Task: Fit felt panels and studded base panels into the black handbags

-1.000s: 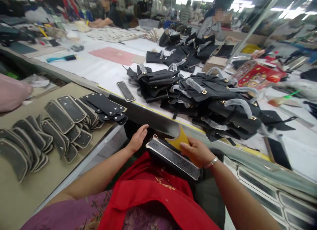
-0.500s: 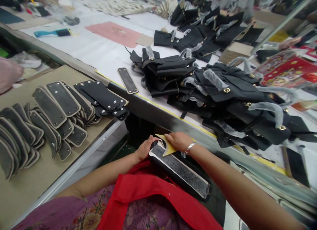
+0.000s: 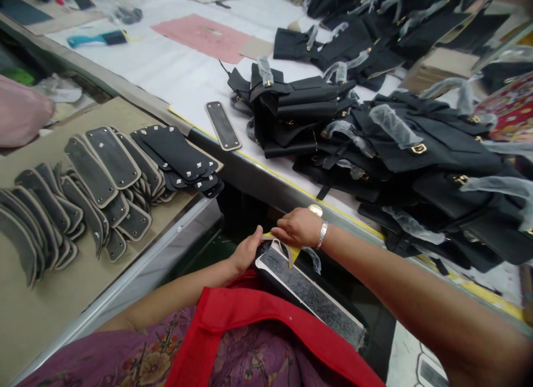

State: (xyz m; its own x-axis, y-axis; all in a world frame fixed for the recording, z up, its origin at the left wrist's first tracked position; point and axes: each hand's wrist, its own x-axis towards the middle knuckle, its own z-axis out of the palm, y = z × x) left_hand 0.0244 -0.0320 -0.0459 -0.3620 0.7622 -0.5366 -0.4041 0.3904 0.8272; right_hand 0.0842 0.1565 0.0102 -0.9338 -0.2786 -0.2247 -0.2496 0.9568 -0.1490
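Observation:
A long black panel with a pale rim and a grey glued face [image 3: 310, 292] lies slanted across my lap over a red apron [image 3: 266, 331]. My left hand [image 3: 246, 252] grips its upper left end, fingers curled on the edge. My right hand [image 3: 298, 227], with a silver bracelet at the wrist, is closed on a yellow scraper [image 3: 291, 252] pressed against the panel's top end. A bit of clear plastic wrap hangs by the scraper.
Several grey-faced oval panels [image 3: 75, 198] lie fanned out on a tan board at the left, beside a stack of studded black ones [image 3: 179, 156]. One panel [image 3: 224, 126] lies on the white table. Black bags with wrapped handles [image 3: 400, 142] pile up at the right.
My left hand came from hovering open to gripping the panel's end. My right hand slid the yellow scraper up to the panel's top end. The view tilted down and nearer.

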